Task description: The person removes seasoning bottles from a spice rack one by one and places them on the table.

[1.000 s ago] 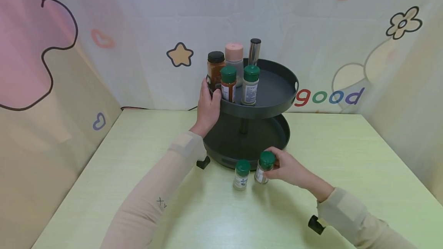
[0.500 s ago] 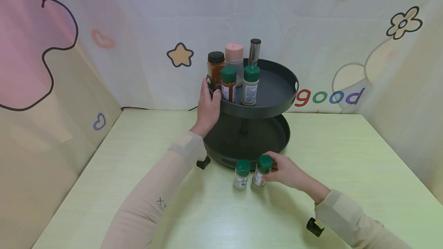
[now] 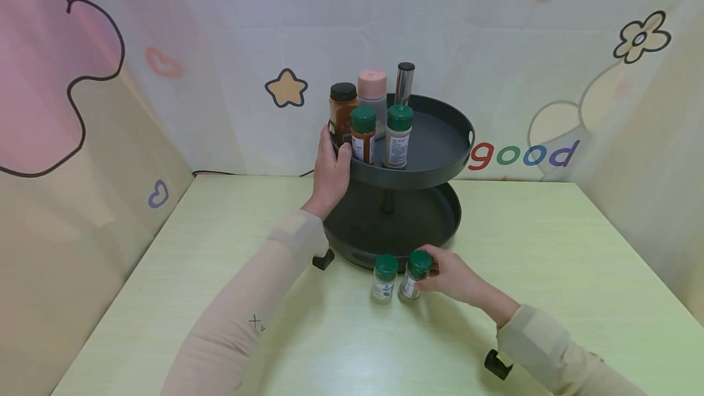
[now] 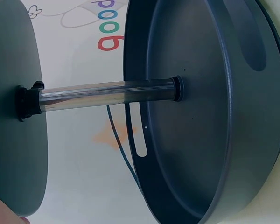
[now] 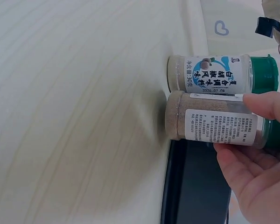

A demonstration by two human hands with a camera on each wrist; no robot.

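Note:
A dark two-tier round tray stand (image 3: 412,179) stands on the table. My left hand (image 3: 332,171) holds the left rim of its upper tier, thumb toward the front; its other fingers are partly hidden. In front of the lower tier, my right hand (image 3: 453,274) pinches a green-capped spice jar (image 3: 409,286) between thumb and fingers. Brownish powder and a white printed label show on this jar (image 5: 214,121) in the right wrist view. Close on its left stands another green-capped spice jar (image 3: 382,289), upright on the table. Whether the pinched jar's base touches the table, I cannot tell.
On the upper tier stand an orange-brown jar with a black lid (image 3: 342,109), a pink-capped bottle (image 3: 373,87), a slim silver container (image 3: 404,81) and two green-capped jars, one red-brown (image 3: 363,139), one pale (image 3: 397,142). A post (image 4: 107,94) joins the tiers.
My right hand has moved the pinched spice jar slightly left and toward me, closer to the standing jar. The left hand has stayed at the upper rim.

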